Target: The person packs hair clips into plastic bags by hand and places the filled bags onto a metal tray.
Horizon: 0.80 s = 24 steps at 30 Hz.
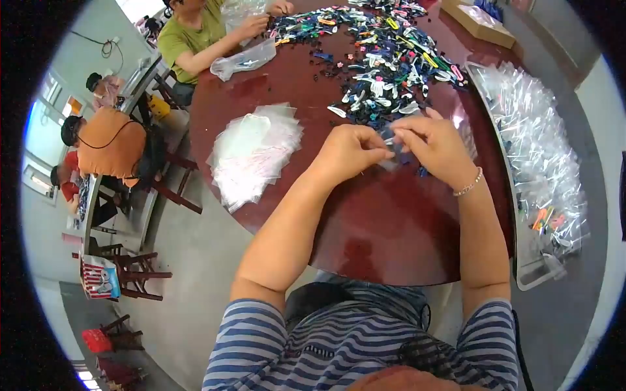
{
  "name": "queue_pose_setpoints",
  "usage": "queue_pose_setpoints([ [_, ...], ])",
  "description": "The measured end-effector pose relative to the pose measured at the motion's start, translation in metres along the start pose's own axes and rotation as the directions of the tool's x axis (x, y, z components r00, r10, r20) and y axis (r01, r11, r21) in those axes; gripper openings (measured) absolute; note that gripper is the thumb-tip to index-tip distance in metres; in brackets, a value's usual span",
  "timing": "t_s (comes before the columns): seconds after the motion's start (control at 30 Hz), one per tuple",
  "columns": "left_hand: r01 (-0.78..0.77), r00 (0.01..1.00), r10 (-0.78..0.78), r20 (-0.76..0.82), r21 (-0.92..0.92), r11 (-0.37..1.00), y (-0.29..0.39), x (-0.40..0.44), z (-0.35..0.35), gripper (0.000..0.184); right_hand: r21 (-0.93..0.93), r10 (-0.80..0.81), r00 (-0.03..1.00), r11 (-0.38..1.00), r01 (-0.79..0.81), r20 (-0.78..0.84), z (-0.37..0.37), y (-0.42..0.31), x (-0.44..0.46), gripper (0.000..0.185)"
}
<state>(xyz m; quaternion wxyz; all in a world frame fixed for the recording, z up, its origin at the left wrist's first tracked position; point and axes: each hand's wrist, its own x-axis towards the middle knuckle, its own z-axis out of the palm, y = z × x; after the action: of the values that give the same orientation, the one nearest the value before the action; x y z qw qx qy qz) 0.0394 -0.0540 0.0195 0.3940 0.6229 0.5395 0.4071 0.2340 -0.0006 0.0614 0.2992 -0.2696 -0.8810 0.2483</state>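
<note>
Over the near side of the round table, my left hand point(351, 151) is closed, thumb and forefinger pinched at the edge of a small clear plastic bag point(390, 164). Just to its right, my right hand point(440, 146) pinches the same bag from the other side, a bracelet on its wrist. What the bag contains, if anything, is too small to make out. A long pile of small hair clips point(385, 88), mostly dark and white with some bright ones, lies right beyond my fingers. Left of my hands rests a fanned stack of clear plastic bags point(254, 156).
On the right, a tray point(521, 277) is heaped with filled clear bags point(538, 143). A cardboard box point(479, 26) sits at the far right. Across the table, a person in a green shirt point(190, 39) handles clips near a plastic bag point(244, 60). Other people and stools are at left.
</note>
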Motion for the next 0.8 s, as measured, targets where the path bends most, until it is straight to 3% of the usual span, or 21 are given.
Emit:
queue_pose_setpoints([
  [0.2, -0.066, 0.991, 0.094, 0.099, -0.253, 0.965, 0.003, -0.001, 0.002, 0.027, -0.202, -0.183, 0.980, 0.960, 0.196, 0.080, 0.002, -0.022, -0.005, 0.009],
  [0.3, -0.055, 0.988, 0.086, 0.126, -0.228, 0.972, 0.006, -0.003, -0.001, 0.029, -0.190, -0.172, 0.971, 0.961, 0.202, 0.165, 0.001, -0.028, -0.005, 0.010],
  [0.43, -0.080, 0.962, 0.102, 0.252, -0.096, 0.992, 0.013, -0.005, -0.005, 0.028, -0.157, -0.164, 0.978, 0.971, 0.183, 0.126, 0.012, -0.025, -0.007, 0.009],
  [0.5, -0.088, 0.948, 0.147, 0.281, -0.215, 0.973, -0.001, -0.002, 0.000, 0.027, -0.115, -0.174, 0.974, 0.975, 0.192, 0.147, 0.015, -0.026, -0.006, 0.008],
  [0.73, -0.014, 0.943, 0.126, 0.309, -0.339, 0.941, -0.008, 0.000, 0.000, 0.031, -0.137, -0.224, 0.967, 0.961, 0.240, 0.122, 0.017, -0.029, -0.008, 0.006],
  [0.8, 0.063, 0.927, 0.134, 0.351, -0.495, 0.866, -0.004, -0.001, 0.000, 0.035, -0.132, -0.244, 0.963, 0.957, 0.258, 0.116, 0.016, -0.030, -0.007, 0.006],
])
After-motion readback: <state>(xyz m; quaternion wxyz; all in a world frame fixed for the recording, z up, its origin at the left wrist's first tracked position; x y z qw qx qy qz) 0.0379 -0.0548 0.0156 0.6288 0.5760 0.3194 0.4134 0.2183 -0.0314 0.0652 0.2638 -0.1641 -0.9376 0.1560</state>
